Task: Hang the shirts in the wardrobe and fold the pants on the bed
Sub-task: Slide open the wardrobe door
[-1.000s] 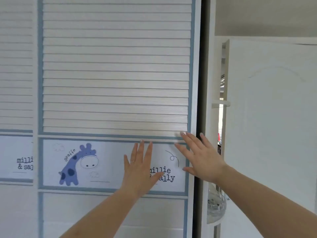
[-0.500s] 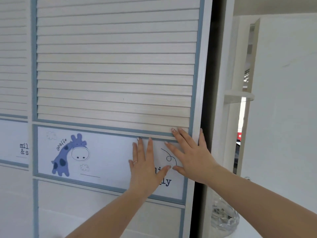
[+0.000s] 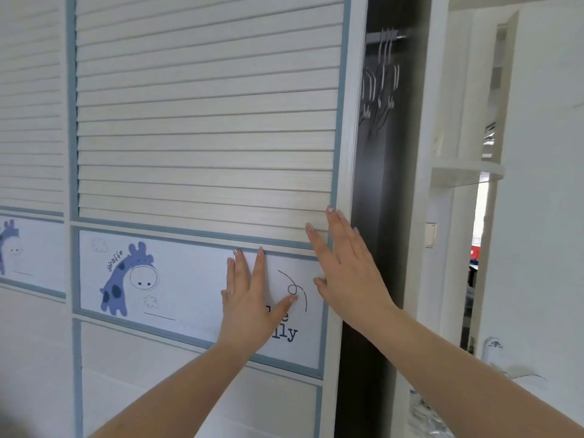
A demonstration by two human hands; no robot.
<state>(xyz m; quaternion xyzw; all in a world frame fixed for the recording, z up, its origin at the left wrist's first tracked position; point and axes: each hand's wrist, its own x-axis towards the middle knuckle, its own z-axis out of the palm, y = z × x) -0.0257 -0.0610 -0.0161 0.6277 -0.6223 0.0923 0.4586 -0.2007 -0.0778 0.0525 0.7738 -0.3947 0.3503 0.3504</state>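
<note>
While both flat, with fingers straight, left hand [image 3: 249,298] and right hand [image 3: 344,267] pressed on sliding wardrobe door [image 3: 205,121], right nearer its edge, dark gap with hangers [image 3: 380,80] just right.

Head camera faces the wardrobe door [image 3: 205,121] close up, angled slightly rightward.

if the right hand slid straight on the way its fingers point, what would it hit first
The right hand lies flat on the sliding door, fingers pointing up along its right edge. Sliding on, it would only meet more slats and the blue trim; nothing sticks out there, as far as the picture shows.
</note>
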